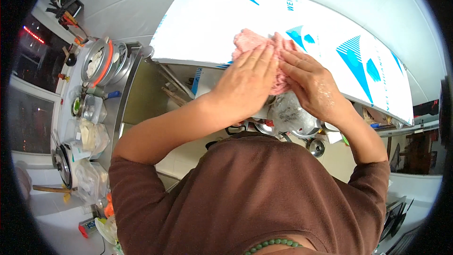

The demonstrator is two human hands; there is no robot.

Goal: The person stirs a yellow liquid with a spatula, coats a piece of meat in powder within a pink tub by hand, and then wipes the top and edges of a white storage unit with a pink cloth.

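A pink cloth (247,40) lies bunched on a white panel (205,21) with blue printed shapes and lettering, near its front edge. Both hands rest on the cloth with straight fingers. My left hand (246,78) presses flat on its left part. On its right part lies my right hand (313,81), its back wet and shiny, with the fingers pointing to the left hand. The cloth's lower end shows between the wrists, over the panel's front edge. Whether any fingers pinch the cloth cannot be seen.
Below the panel's front edge is a clear plastic bag (292,113), with pans and a metal lid (316,147) lower down. Along the left counter stand stacked metal pots (97,62), plastic containers (90,136) and a lidded pot (63,166). A black utensil holder (72,5) is at the upper left.
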